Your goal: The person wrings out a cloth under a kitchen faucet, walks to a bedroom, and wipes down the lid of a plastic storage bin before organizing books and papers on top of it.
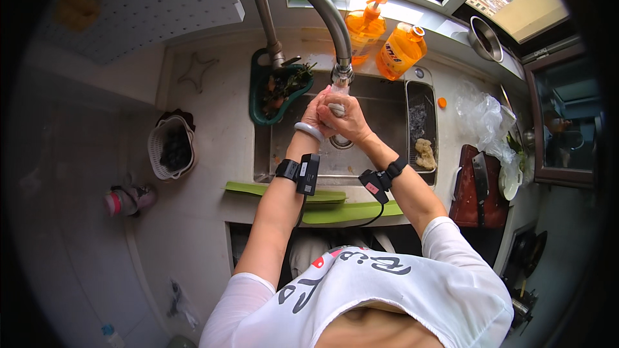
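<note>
My left hand (315, 113) and my right hand (349, 116) are cupped together under the faucet (333, 19), with water running onto them. A small whitish object (336, 109) shows between my palms; whether it is soap, cloth or something else I cannot tell. Both hands press around it above the drain of the stainless steel sink (300, 159). A pale bangle circles my left wrist. At the sink's back left corner sits a green strainer basket (255, 106) with plant scraps in it.
Two orange soap bottles (365, 29) stand behind the sink. A wire rack (421, 101) holding a scrubber is at its right. Farther right, a cleaver (480, 179) lies on a dark red cutting board (466, 193) beside plastic bags. A white basket (154, 150) with dark fruit stands left.
</note>
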{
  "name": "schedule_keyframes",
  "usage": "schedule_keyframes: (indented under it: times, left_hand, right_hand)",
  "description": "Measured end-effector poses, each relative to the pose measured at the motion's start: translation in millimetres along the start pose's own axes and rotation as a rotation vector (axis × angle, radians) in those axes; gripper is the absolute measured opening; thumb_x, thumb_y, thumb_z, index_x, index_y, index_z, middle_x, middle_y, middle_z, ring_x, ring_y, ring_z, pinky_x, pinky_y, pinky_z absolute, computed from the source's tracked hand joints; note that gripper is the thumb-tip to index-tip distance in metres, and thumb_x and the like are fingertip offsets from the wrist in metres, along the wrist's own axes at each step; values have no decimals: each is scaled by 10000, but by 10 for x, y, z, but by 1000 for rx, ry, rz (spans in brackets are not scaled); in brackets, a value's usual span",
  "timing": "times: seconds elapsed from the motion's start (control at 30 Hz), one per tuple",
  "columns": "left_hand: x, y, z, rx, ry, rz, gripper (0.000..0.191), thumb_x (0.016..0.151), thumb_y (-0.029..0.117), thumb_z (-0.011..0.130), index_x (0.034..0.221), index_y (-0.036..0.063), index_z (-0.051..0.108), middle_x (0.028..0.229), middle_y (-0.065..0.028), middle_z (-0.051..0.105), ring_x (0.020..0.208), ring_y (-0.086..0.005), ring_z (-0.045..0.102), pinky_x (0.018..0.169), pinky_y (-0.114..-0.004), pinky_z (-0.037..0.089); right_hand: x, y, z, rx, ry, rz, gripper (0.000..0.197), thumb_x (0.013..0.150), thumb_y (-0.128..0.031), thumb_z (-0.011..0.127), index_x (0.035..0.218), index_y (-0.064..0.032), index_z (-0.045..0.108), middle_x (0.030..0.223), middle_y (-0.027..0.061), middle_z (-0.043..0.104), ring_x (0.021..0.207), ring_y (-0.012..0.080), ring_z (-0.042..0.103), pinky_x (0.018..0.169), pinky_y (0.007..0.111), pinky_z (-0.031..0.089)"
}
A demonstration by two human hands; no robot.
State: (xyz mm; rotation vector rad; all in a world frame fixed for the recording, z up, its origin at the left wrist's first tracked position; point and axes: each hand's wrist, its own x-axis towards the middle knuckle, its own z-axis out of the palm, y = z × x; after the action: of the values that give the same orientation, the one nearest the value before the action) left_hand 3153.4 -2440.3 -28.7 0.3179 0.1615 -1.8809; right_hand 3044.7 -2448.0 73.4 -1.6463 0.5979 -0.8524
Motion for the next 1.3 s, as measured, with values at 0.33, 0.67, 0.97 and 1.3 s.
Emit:
schedule_keyframes:
  times: [0.33, 0.67, 0.97, 1.3]
  left_hand:
    - [30, -329, 532, 479, 331, 787, 134, 835, 26, 606, 946, 93, 570, 906, 7, 593, 802, -87, 560, 722, -245, 475]
    - [-104, -180, 403, 1121, 135, 844, 111, 803, 26, 595, 787, 85, 502, 729, 74, 479, 659, -20, 430, 582, -197, 389]
    - [-348, 26, 429, 1281, 38, 612, 254, 842, 293, 658, 848, 87, 510, 758, 52, 503, 697, -28, 448, 582, -201, 369]
    - [-618, 162, 727, 967, 20, -198, 646, 778, 425, 686, 1274, 105, 423, 1166, -94, 548, 1051, -230, 568, 926, -437, 461]
  right_hand:
    - [161, 387, -72, 1061, 975, 481, 399, 884, -430, 550, 682, -102, 448, 601, -7, 434, 535, 105, 461, 503, 288, 435]
    - [165, 659, -84, 1103, 932, 799, 335, 916, -430, 493, 756, -140, 446, 599, -36, 431, 501, 115, 437, 505, 305, 427]
    - [207, 610, -262, 946, 591, 783, 349, 926, -436, 464, 766, -126, 475, 567, -32, 415, 495, 111, 439, 509, 291, 427]
    - [242, 277, -360, 667, 211, 538, 325, 954, -394, 422, 989, -85, 517, 858, 29, 583, 751, 146, 590, 664, 327, 516]
